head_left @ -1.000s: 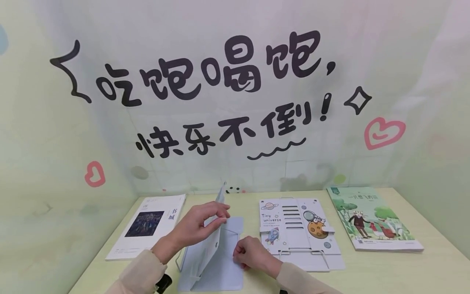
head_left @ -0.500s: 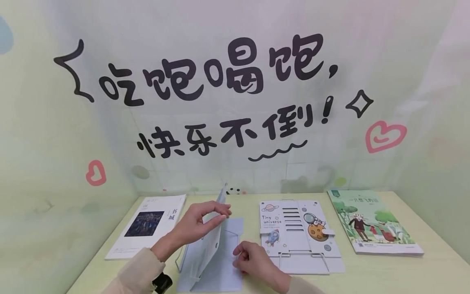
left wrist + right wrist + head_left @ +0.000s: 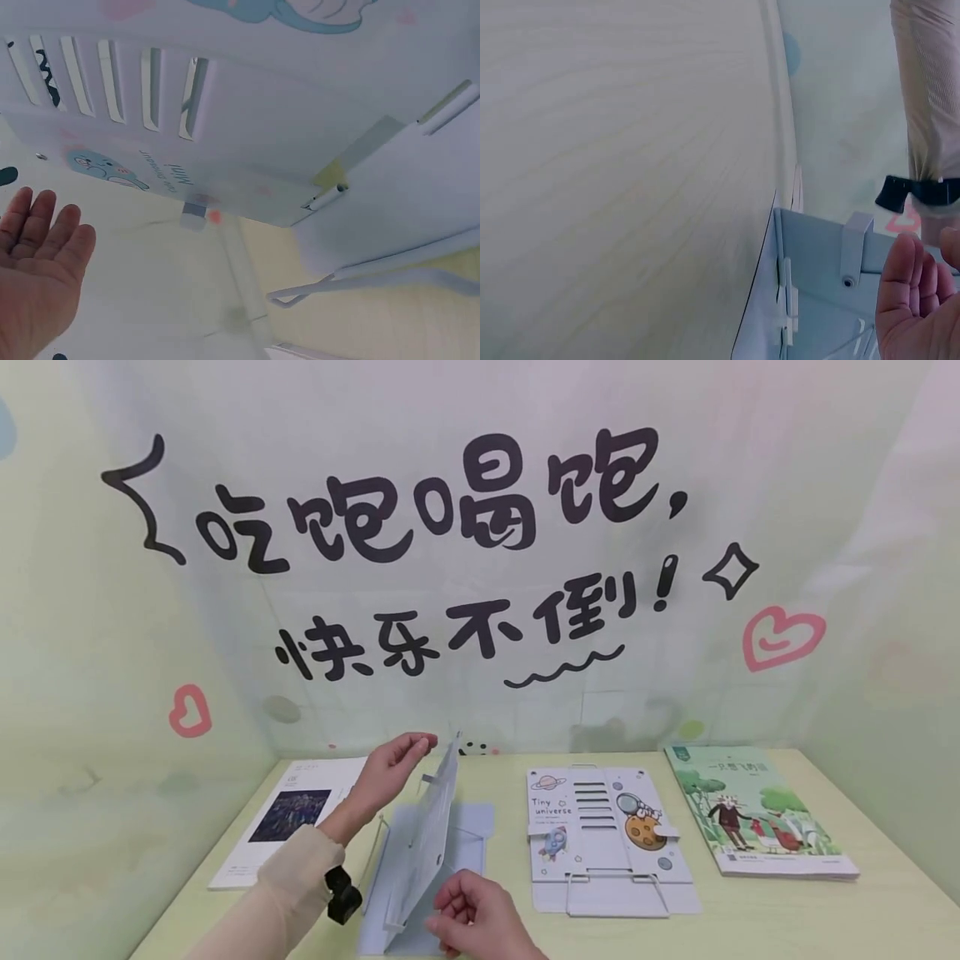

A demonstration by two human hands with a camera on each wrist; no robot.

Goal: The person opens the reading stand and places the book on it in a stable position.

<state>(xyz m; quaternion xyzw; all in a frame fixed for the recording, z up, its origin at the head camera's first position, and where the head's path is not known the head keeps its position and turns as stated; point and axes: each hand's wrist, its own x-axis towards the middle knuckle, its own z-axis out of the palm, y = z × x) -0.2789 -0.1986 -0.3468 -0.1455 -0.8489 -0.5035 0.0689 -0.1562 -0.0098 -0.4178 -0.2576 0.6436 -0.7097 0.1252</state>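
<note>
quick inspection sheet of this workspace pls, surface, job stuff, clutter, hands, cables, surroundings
Surface: pale wood-look table.
Job's things: blue book stand, its panel raised at a steep tilt over a flat base.
Clutter: white stand lying flat to the right; white magazine, partly behind the left arm; green book at far right.
Left hand: fingers relaxed, near the panel's upper edge, apart from it, holding nothing.
Right hand: fingers loosely curled beside the panel's lower part; contact unclear.
Cables: nothing seen.
Surroundings: pale wall with black lettering.
</note>
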